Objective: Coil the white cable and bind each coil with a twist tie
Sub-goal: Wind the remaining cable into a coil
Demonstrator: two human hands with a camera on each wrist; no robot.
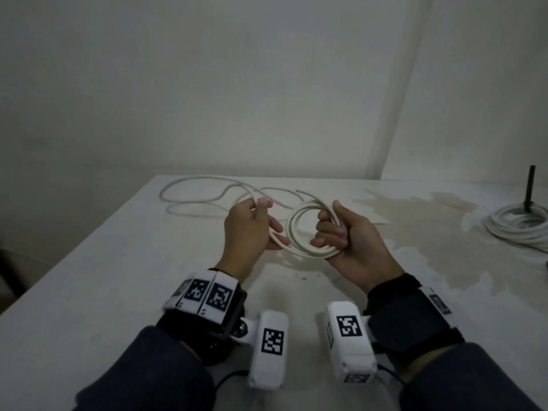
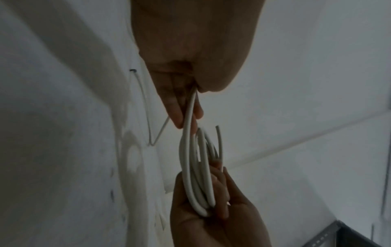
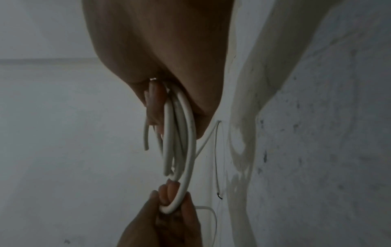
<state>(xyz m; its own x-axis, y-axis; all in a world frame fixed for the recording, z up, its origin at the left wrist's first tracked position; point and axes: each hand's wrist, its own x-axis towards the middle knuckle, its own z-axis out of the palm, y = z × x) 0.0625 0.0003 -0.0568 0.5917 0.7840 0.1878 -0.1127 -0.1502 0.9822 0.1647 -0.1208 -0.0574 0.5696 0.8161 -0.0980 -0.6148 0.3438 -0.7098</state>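
A small coil of white cable [image 1: 296, 232] hangs between both hands above the white table [image 1: 118, 277]. My right hand [image 1: 335, 229] grips the coil's right side, fingers curled through the loops [image 3: 180, 130]. My left hand [image 1: 261, 223] holds the running strand of cable at the coil's left edge [image 2: 188, 117], thumb and fingers closed on it. The uncoiled length of cable [image 1: 201, 194] lies in loose loops on the table behind the left hand. A short free end [image 1: 305, 194] sticks out above the coil. A thin twist tie [image 3: 216, 158] lies on the table.
Another bundle of white cable [image 1: 519, 226] lies at the table's right edge around a dark upright post [image 1: 529, 188]. Pale stains [image 1: 415, 209] mark the table's right half. Walls meet in a corner behind the table.
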